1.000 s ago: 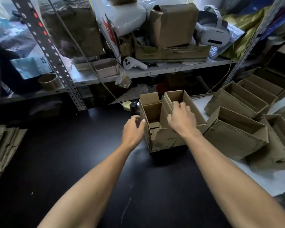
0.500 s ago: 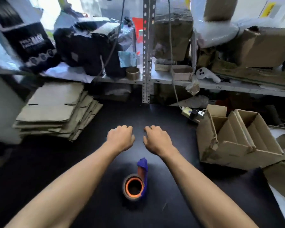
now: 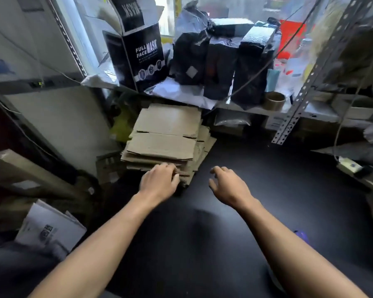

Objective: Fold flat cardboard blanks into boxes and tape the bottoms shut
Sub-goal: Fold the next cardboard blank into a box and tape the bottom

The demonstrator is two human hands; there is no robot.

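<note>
- Both hands have swung left, away from the folded boxes and the tape roll seen half a second ago, toward the stack of flat blanks (image 3: 166, 136), which now sits straight ahead
- The left hand (image 3: 159, 183) rests at the stack's near edge, fingers curled against the layered cardboard; whether it has pinched a blank cannot be told
- The right hand (image 3: 228, 186) hovers over the dark surface (image 3: 278, 190), fingers loosely spread, holding nothing
- The stack lies ahead and left of the hands, at the surface's far-left corner under the shelf (image 3: 256, 108), its long axis running left to right
- The left hand is nearer; the right is just beside the stack's right edge, apart from it
</note>
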